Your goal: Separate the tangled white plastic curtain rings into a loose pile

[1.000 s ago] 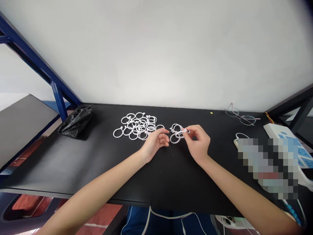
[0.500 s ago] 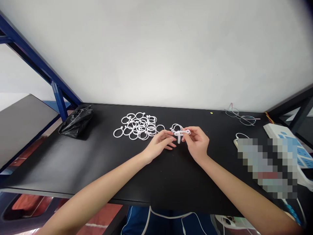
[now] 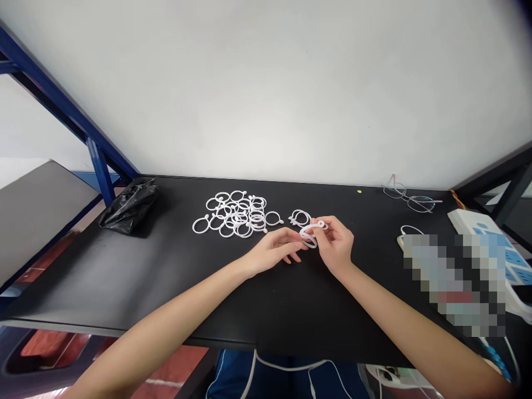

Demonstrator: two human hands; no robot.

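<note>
White curtain rings with small eyelets are on the black table. My right hand (image 3: 336, 244) pinches a white curtain ring (image 3: 312, 226) between thumb and fingers, its eyelet near the fingertips. A second loop (image 3: 311, 243) hangs just below; whether it is a separate ring linked to the first, I cannot tell. My left hand (image 3: 277, 248) meets these loops from the left, thumb and index finger closed on their edge, the other fingers loosely curled. Right behind the hands lie a few linked-looking rings (image 3: 300, 218). Further left is a loose pile of several rings (image 3: 236, 213).
A crumpled black plastic bag (image 3: 131, 208) sits at the table's left back. On the right are eyeglasses (image 3: 420, 204), a pixelated phone-like object (image 3: 455, 285) with a cable, and a white power strip (image 3: 490, 238). A pale wall (image 3: 266, 100) rises behind the table (image 3: 174, 260).
The held ring has turned, showing its loops more openly. My left hand has shifted slightly right and down, and its thumb and finger have closed on the loops. The pile is unchanged.
</note>
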